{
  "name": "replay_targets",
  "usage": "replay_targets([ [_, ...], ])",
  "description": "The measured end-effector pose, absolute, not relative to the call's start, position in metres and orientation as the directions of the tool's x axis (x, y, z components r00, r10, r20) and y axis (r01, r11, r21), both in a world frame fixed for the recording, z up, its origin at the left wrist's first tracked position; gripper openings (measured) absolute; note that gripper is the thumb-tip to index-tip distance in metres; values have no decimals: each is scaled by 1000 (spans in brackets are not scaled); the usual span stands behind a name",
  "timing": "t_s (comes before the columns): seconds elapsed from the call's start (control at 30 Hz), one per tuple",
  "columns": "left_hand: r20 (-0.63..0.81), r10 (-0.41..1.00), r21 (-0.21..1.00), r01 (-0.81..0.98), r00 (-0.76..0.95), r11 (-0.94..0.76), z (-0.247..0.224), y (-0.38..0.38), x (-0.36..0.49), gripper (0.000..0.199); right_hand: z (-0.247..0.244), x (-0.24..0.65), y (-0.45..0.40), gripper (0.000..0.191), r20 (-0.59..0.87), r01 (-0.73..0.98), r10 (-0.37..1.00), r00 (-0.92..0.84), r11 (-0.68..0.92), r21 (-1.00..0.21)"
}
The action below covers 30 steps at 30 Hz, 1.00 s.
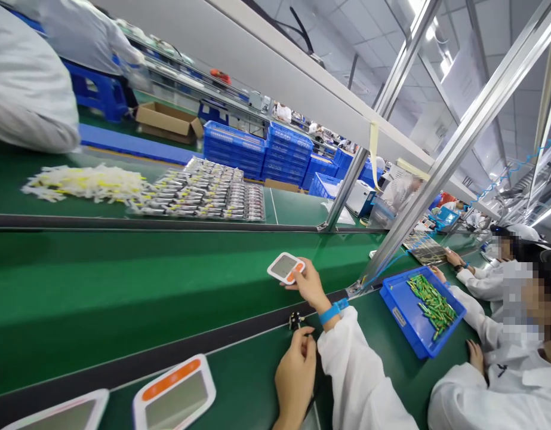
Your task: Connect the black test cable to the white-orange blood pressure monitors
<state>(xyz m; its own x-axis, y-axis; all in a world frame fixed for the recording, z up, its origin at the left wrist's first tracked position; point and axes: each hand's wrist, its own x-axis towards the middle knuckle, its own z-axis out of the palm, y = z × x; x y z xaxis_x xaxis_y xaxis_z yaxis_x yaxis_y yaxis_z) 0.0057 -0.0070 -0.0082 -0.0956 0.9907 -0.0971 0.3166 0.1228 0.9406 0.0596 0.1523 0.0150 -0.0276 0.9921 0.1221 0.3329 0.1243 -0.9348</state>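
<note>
glossy white plastic device [285, 267] — matt green belt [123, 286], blue plastic tray [398, 313]

three white display units [285, 267], one blue tray [403, 313] of green parts, two hands [307, 285].

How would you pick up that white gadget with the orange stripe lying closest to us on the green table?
Probably by its two long edges, coming down from above. The white device lies flat, screen up, on the green bench, so its thin sides are the only free parts. Fingers on the rounded frame would keep off the screen. Its near side looks open; another like it lies to its left.
</note>
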Motion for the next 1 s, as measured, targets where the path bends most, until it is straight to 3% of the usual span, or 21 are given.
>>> replay_targets([
  [0.13, -61, 994, 947, 309, -92, 87, -11, -7, 5, 20, 38, 66, 126, 39, 124, -57, 992, -30, 122, -991],
  [0.27, -27, 994, 949, 311, -102, 58, -9, -8, 4, 21, 65, 75, 94, 45, 203, -186, 979, -24, 195, -963],
  [0.43, -3, 995, 943, 330, -100, 36, -7, -9, 3, 22, 96, 87, 66, 51, 222, -177, 966, -130, 198, -964],
  [0.6, -1, 994, 939, 342, -108, 38, -6, -9, 4, 23, 120, 87, 45, 52, 267, -119, 956, -117, 254, -960],
  [1.0, 4, 995, 941, 337, -104, 32, -3, -11, 7, 21, 141, 93, 29, 51, 198, -100, 953, -229, 179, -979],
])
